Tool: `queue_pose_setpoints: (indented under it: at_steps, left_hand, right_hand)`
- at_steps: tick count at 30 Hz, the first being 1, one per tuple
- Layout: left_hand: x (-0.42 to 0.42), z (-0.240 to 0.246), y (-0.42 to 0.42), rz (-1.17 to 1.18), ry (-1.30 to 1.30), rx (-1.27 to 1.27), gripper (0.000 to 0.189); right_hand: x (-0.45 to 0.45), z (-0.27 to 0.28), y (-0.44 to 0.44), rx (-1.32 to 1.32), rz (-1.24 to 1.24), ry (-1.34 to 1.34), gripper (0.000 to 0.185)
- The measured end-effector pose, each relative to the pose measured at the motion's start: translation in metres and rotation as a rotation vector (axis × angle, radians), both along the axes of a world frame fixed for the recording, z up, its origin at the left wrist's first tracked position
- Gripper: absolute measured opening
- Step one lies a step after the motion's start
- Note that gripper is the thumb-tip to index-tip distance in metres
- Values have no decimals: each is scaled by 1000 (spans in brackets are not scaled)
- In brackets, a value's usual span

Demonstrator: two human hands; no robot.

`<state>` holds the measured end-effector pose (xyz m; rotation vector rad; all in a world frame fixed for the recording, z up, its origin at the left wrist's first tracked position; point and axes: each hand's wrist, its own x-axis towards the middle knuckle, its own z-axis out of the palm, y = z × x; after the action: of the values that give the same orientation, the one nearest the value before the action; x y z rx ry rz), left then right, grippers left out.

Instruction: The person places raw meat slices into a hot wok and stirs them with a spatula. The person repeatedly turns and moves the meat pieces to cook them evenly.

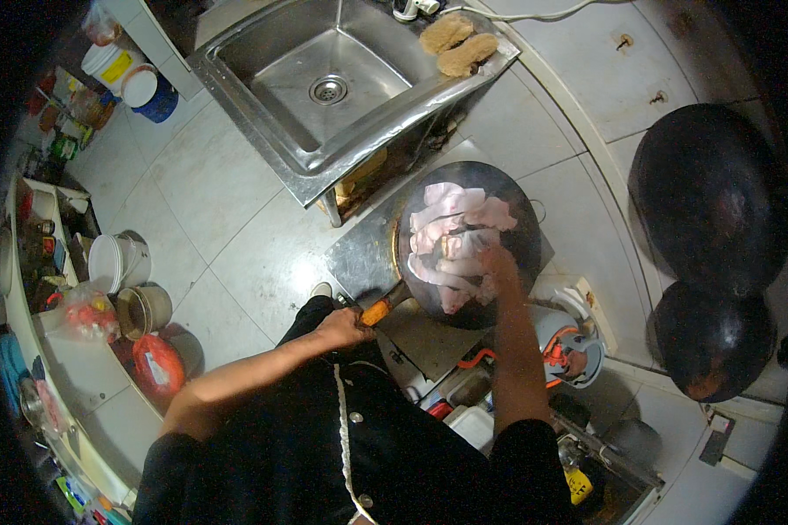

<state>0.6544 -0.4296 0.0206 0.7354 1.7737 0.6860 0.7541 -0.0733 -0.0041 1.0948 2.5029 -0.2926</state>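
Note:
A dark wok [525, 197] sits on a metal stove top [361, 256], tilted slightly in the wide view. Several pale pink slabs of raw meat [446, 223] are spread over its inside. My left hand [345, 328] is closed around the end of the wok's orange-brown handle [375, 313]. Over the right part of the wok, my right hand [494, 259] reaches down to the meat, at or touching the pieces. Motion blur and haze hide its fingers, so whether it holds a piece is unclear.
A stainless steel sink [276, 125] stands beyond the stove, with two tan scrubbers [466, 56] on its corner. A gas cylinder [578, 361] is close to my right forearm. Two dark woks [709, 197] hang on the tiled wall. Buckets [144, 312] stand at left.

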Motion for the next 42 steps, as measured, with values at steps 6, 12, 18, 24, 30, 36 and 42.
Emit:
queue_pose_setpoints:
  at_steps: [6, 12, 18, 24, 30, 36, 42]
  left_hand:
    - [-12, -3, 3, 107, -478, -103, 50]
    - [-15, 10, 9, 183, -742, -138, 46]
    - [-7, -6, 0, 197, -428, 93, 27]
    - [-30, 7, 11, 315, -510, -33, 28]
    - [-35, 3, 10, 310, -542, -11, 32]
    - [-33, -4, 13, 298, -515, -33, 46]
    - [-35, -16, 10, 296, -552, -59, 45]
  right_hand:
    - [33, -4, 28, 135, 363, 284, 33]
    - [61, 49, 33, -208, 185, -161, 37]
    - [67, 53, -14, -38, 94, -70, 41]
    - [66, 41, -1, 18, 117, -184, 45]
    - [69, 59, -1, 25, 142, -166, 43]
    - [66, 38, -12, -54, 51, -39, 44]
    - [96, 36, -6, 43, 42, -132, 45]
